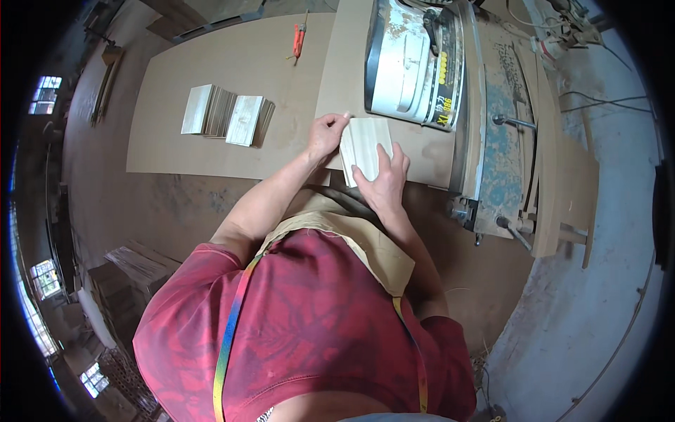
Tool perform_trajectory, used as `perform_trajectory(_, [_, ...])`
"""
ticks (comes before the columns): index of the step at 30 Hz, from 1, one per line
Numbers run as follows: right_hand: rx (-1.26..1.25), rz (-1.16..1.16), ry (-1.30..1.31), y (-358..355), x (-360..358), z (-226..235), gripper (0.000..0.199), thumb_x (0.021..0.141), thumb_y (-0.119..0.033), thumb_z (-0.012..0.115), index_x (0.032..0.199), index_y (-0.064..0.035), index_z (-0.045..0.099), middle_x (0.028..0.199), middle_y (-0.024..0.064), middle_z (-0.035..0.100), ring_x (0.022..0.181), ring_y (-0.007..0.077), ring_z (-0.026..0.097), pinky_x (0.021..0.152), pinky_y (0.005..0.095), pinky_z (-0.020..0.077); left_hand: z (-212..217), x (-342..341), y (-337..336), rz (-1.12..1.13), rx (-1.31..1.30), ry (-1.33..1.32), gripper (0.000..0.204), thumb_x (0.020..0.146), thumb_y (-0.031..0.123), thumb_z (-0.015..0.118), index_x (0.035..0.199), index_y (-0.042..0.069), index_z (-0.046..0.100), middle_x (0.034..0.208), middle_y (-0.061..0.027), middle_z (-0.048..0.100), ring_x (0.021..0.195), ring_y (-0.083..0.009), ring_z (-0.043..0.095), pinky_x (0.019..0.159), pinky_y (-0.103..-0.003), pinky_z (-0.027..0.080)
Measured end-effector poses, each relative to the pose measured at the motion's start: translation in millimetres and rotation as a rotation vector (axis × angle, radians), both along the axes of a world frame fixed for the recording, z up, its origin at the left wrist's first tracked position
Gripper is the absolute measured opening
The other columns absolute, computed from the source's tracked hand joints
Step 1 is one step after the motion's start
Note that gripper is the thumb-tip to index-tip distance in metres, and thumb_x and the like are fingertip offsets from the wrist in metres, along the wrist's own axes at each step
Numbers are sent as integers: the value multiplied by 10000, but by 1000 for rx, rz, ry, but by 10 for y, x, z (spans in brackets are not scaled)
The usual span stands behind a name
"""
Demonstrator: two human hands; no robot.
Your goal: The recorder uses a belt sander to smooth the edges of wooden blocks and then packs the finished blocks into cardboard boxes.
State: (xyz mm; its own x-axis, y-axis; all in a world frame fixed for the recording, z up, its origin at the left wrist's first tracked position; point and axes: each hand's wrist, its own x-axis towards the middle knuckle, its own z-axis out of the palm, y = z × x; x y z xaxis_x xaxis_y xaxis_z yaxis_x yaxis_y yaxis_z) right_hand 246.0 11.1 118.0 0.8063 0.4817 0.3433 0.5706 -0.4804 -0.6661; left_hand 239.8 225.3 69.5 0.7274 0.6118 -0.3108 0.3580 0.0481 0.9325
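Note:
A stack of thin pale wooden boards (368,141) stands at the near edge of the brown worktop, right in front of me. My left hand (326,136) is closed at the stack's far left corner, its fingers curled in against the edge. At the near right side, my right hand (385,177) grips the same stack, thumb on the near part of the top board and fingers along its right side. To the left, two more rows of similar boards lean together, one row of boards (209,110) beside a shorter row of boards (246,119).
A white and black machine (408,63) stands just beyond the stack. Right of it are a worn blue metal bed (503,151) and a protruding lever (515,122). A slim red tool (299,41) lies on the worktop (162,151). Piled sheets (140,267) sit at lower left.

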Motion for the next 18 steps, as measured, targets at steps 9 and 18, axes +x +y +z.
perform_trajectory(9, [40, -8, -20, 77, -54, -191, 653, 805, -207, 890, 1364, 59, 679, 1479, 339, 530, 1249, 496, 564, 1071, 530, 517, 224, 121, 25, 7, -421, -106, 524, 1165, 470, 533, 1237, -2, 750, 1001, -95, 749, 781, -148, 672, 730, -281, 612])
perform_trajectory(18, [162, -42, -34, -278, 40, -298, 572, 841, -201, 872, 1334, 34, 702, 1460, 293, 574, 1283, 470, 584, 1074, 520, 525, 349, 131, -29, -176, -657, -157, 497, 1136, 342, 606, 1426, -62, 624, 1061, -121, 743, 850, -156, 720, 805, -288, 653])
